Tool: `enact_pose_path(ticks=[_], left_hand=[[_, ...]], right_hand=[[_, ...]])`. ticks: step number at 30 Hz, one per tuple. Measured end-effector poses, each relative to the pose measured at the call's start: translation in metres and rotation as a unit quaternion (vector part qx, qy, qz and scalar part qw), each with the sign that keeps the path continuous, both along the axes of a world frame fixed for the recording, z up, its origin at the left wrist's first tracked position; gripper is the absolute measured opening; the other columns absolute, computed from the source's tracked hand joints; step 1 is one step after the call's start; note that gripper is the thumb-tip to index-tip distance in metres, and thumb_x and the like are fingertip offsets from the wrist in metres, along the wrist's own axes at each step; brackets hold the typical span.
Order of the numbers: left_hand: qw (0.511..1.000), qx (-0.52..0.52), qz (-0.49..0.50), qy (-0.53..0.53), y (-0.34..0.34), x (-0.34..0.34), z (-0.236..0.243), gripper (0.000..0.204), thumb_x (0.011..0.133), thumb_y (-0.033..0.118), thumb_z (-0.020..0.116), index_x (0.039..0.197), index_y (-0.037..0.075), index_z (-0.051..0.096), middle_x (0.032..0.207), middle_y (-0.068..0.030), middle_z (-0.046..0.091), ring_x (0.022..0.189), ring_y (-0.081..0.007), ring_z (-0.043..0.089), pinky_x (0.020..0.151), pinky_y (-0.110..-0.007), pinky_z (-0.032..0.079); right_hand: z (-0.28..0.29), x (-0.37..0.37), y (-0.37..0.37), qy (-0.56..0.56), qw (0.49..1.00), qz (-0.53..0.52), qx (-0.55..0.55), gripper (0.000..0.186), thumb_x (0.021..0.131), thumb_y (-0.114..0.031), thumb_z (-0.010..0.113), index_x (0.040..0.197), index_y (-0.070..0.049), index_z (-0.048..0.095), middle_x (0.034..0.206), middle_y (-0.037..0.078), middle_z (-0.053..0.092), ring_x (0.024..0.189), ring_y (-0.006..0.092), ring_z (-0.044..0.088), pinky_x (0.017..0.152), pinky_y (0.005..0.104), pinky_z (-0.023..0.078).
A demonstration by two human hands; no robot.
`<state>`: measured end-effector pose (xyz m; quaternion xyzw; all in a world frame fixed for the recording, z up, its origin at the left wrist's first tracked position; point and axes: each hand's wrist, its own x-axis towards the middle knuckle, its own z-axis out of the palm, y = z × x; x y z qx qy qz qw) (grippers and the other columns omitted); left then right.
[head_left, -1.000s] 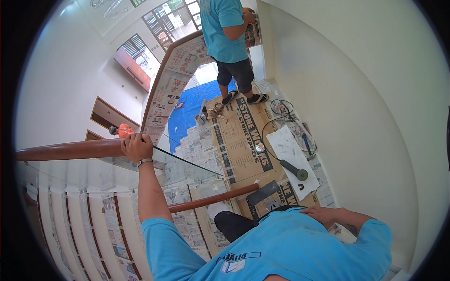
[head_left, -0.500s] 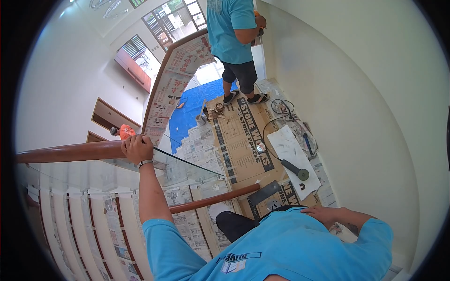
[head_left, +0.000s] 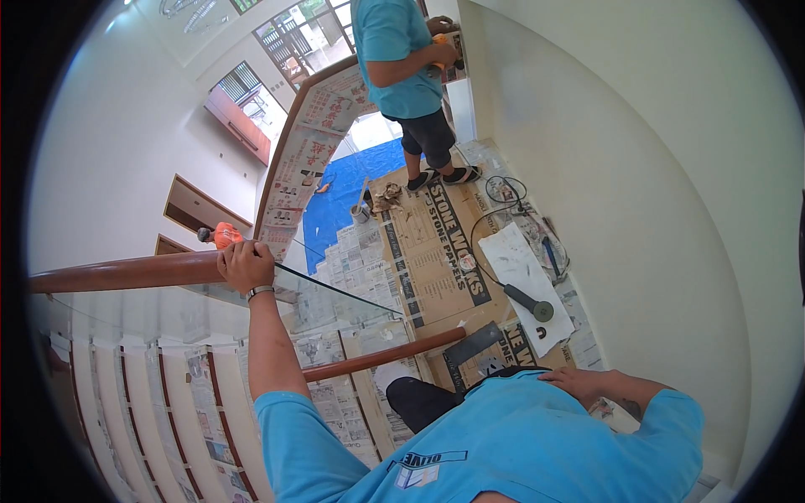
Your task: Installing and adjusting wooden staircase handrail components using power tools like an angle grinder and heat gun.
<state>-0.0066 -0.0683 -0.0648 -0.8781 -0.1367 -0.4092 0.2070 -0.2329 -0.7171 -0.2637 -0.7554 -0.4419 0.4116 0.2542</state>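
Observation:
My left hand (head_left: 246, 265) is closed round the end of a brown wooden handrail (head_left: 142, 273); a watch sits on that wrist. Just beyond my knuckles is an orange object with a dark knob (head_left: 225, 235), its kind unclear. My right hand (head_left: 574, 381) lies flat against the side of my blue shirt, fingers stretched out and holding nothing. In front of that hand, a dark corded power tool with a round head (head_left: 541, 310) rests on a white sheet (head_left: 511, 260). Between my hands, a lower wooden rail (head_left: 386, 356) crosses near my leg.
A co-worker (head_left: 402, 67) in a blue shirt stands ahead by the wall, holding an orange tool (head_left: 438, 54). Printed cardboard (head_left: 436, 251), newspaper (head_left: 360, 260) and blue sheeting (head_left: 323, 218) cover the floor. A can (head_left: 360, 215) and a looped cable (head_left: 503, 191) lie there. Papered stair treads descend left.
The co-worker has shifted slightly left and turned toward the wall, bringing both hands and the orange tool into clearer view. My hands have stayed in place.

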Motion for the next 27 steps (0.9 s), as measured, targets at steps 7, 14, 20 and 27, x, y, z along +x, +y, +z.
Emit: enact_pose_path(ticks=[7,14,20,27], left_hand=[[1.0,0.003,-0.011,-0.009,-0.0011,-0.0002,0.0005,0.027,0.084,0.027,0.054,0.074,0.015,0.075,0.086,0.0007,0.072,0.097,-0.0177,0.063,0.102,-0.041,0.037],[1.0,-0.001,-0.01,-0.007,-0.0005,-0.0002,0.0003,0.026,0.084,0.027,0.054,0.075,0.015,0.075,0.087,0.0005,0.073,0.097,-0.0179,0.063,0.103,-0.041,0.037],[1.0,-0.005,-0.009,0.0,-0.0012,-0.0007,0.0015,0.026,0.084,0.027,0.054,0.075,0.015,0.075,0.086,0.0007,0.072,0.097,-0.0179,0.063,0.103,-0.041,0.037],[1.0,0.008,-0.015,-0.009,-0.0028,-0.0008,0.0018,0.025,0.083,0.026,0.055,0.073,0.016,0.075,0.085,0.0015,0.072,0.095,-0.0174,0.064,0.101,-0.041,0.039]], right_hand=[[0.002,-0.0008,0.0009,0.01,1.0,-0.001,-0.002,0.121,0.054,-0.033,0.091,0.153,-0.014,0.024,0.159,0.018,0.018,0.138,0.0457,0.03,0.116,0.0509,0.029],[0.0038,-0.0006,0.0011,0.012,1.0,0.001,-0.019,0.126,0.05,-0.034,0.093,0.153,-0.014,0.024,0.159,0.018,0.018,0.139,0.0454,0.029,0.116,0.051,0.029],[0.0037,-0.0016,0.0,0.004,1.0,-0.003,-0.013,0.125,0.052,-0.034,0.092,0.154,-0.015,0.022,0.16,0.017,0.017,0.139,0.0446,0.028,0.117,0.0507,0.029],[-0.0008,-0.0026,0.0007,-0.002,1.0,-0.012,0.004,0.123,0.052,-0.032,0.092,0.153,-0.014,0.024,0.16,0.017,0.018,0.138,0.0444,0.031,0.116,0.0494,0.029]])
